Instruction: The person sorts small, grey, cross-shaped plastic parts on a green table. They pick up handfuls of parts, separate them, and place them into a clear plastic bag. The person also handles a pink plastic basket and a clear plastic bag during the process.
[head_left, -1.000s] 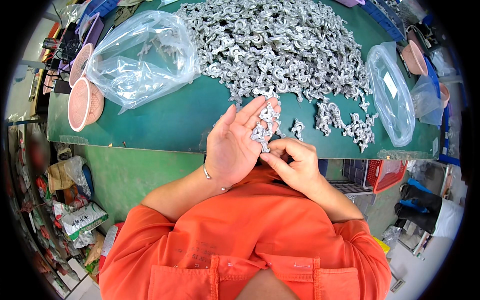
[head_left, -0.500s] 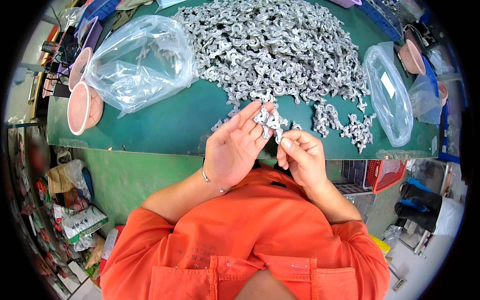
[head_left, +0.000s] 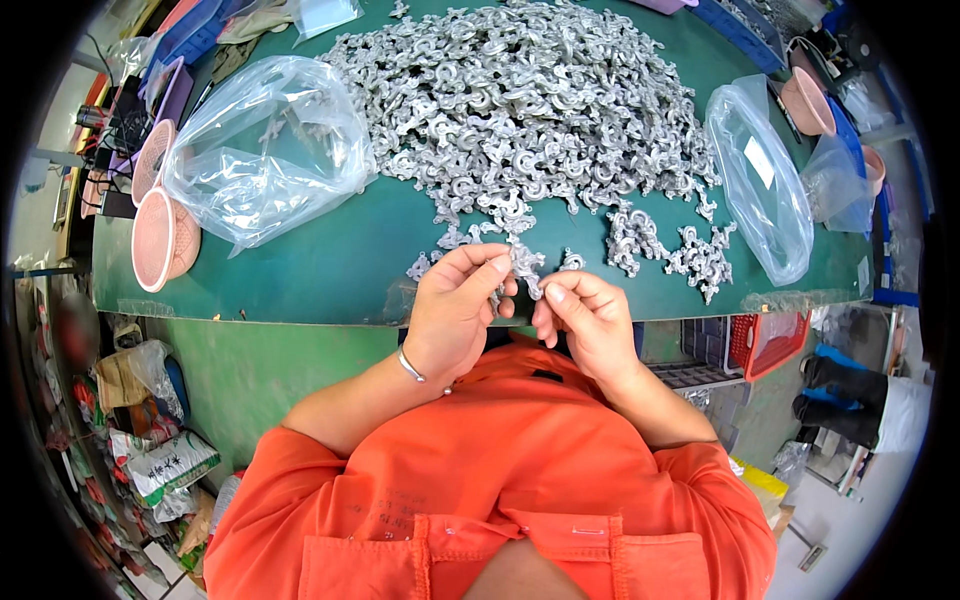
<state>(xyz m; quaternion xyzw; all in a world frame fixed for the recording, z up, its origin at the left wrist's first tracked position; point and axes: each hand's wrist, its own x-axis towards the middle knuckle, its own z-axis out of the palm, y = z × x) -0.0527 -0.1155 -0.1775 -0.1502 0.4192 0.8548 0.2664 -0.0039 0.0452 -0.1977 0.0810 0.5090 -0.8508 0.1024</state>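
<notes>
At the near edge of the green desk, I see the main change in the left hand: 0.5 s ago it lay palm up and nearly flat, with metal resting across its fingers; now it has turned and curled in, thumb and forefinger pinched narrow against a grey metal piece. The right hand stays in its tight pinch, fingertips at the lower end of that same piece. So the piece sits between my view's 2 hands, on the near side of the big heap. I judge that it is now steadied from 2 sides rather than lying loose, which makes this fingertip work instead of palm support. More grey metal shows under the left fingers, but I cannot tell whether it is a 2nd piece. Just beyond the right fingertips, 1 loose casting lies on the desk, with 2 small clusters, an inner cluster and an outer cluster, farther right. The heap itself looks much the same to me.
</notes>
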